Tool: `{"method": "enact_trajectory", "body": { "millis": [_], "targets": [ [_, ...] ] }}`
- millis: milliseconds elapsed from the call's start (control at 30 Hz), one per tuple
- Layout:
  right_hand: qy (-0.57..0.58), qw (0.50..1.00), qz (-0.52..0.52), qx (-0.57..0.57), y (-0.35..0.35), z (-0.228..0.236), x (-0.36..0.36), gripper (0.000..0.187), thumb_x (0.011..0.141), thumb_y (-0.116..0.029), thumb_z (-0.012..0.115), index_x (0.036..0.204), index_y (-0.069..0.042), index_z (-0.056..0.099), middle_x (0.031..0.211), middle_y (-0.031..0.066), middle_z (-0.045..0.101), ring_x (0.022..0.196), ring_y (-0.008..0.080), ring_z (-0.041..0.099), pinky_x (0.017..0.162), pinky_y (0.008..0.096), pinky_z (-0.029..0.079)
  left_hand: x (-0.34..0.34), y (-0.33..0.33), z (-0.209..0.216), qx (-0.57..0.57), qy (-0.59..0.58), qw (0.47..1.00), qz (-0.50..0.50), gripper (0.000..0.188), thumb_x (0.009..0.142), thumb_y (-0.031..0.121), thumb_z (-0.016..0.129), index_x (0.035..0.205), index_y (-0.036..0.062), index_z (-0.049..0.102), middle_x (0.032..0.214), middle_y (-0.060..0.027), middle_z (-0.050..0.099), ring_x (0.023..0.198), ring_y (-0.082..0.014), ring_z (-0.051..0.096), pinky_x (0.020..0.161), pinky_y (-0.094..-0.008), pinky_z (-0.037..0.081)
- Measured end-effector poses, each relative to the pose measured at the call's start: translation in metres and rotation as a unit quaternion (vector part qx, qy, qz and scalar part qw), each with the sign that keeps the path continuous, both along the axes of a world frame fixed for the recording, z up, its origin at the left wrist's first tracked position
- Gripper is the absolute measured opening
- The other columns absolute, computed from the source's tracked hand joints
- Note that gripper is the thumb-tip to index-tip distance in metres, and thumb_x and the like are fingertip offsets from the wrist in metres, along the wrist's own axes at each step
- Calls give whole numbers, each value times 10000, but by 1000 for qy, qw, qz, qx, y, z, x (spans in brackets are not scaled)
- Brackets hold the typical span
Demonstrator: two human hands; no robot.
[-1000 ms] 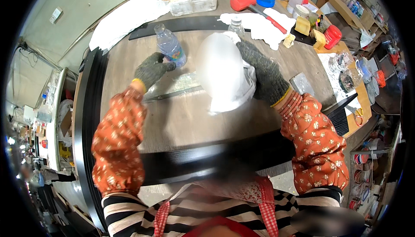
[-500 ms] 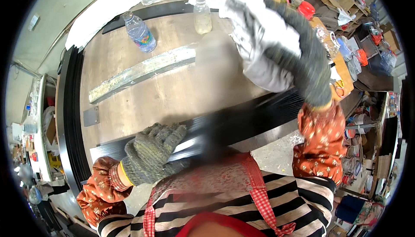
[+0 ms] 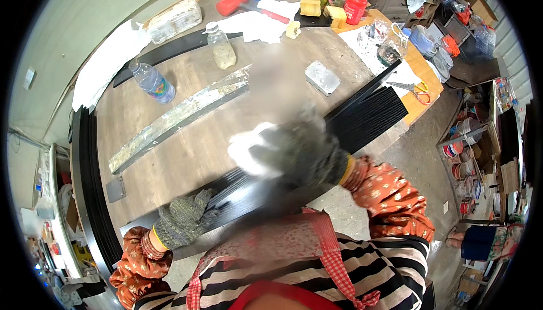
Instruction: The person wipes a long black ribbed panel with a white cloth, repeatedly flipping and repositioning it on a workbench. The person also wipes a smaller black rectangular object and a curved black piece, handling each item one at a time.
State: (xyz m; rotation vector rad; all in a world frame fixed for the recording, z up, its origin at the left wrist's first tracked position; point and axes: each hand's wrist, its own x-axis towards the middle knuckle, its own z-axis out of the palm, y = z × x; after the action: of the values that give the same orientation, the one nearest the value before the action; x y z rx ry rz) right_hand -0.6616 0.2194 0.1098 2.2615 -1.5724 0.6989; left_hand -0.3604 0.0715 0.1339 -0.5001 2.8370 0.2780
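Across the near side of the table point(image 3: 186, 119) lie long black ribbed strips point(image 3: 367, 115). My left hand point(image 3: 184, 219), in a dark grey knitted glove, rests on the left part of the strips, its fingers laid out over them. In my right hand point(image 3: 305, 152), gloved the same way, is a bunched white cloth point(image 3: 253, 150). That hand is low over the middle of the strips, smeared by motion, so whether the cloth touches them I cannot tell.
Beyond the strips lie a long crusted bar point(image 3: 181, 120), a grey block point(image 3: 323, 78), a plastic bottle point(image 3: 153, 83) and a jar-like bottle point(image 3: 220, 47). A red-headed mallet point(image 3: 232, 3), yellow sponges point(image 3: 310, 6) and scissors point(image 3: 417, 88) lie farther off. A person point(image 3: 486, 242) is at far right.
My right hand has come down and toward me with the white cloth, from high over the table's far right to the black strips. My left hand stays on the strips. The view has shifted.
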Motion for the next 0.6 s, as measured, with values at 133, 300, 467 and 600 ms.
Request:
{"method": "enact_trajectory", "body": {
  "millis": [133, 300, 467, 600],
  "targets": [
    [31, 992, -122, -34, 37, -20, -90, 538, 853, -312, 641, 1333, -96, 534, 1276, 138, 583, 1173, 314, 564, 1007, 460, 429, -3, 2, 1, 27, -9, 999, 40, 581, 863, 476, 642, 1334, 148, 553, 852, -155, 696, 730, -364, 672, 615, -542, 489],
    [-98, 941, -322, -35, 83, -12, -210, 444, 901, -303, 659, 1277, -78, 592, 1261, 179, 608, 1200, 347, 556, 1041, 444, 420, -7, 4, 13, 18, -2, 999, 37, 566, 866, 473, 636, 1307, 125, 565, 899, -171, 692, 749, -363, 671, 627, -530, 505],
    [69, 962, -239, -115, 43, -3, -147, 383, 836, -199, 655, 1209, -119, 619, 1011, 107, 604, 963, 306, 590, 883, 445, 474, -10, 11, 25, -36, -15, 999, 11, 550, 884, 498, 591, 1258, 95, 574, 912, -176, 693, 722, -382, 670, 593, -508, 528],
    [-65, 980, -124, -138, 3, -33, -12, 346, 882, -316, 613, 1179, -143, 655, 1089, 59, 639, 1039, 250, 602, 972, 459, 443, -22, 10, 24, -32, -58, 997, 41, 550, 879, 504, 595, 1251, 99, 577, 850, -184, 687, 715, -392, 670, 589, -510, 523]
  ]
}}
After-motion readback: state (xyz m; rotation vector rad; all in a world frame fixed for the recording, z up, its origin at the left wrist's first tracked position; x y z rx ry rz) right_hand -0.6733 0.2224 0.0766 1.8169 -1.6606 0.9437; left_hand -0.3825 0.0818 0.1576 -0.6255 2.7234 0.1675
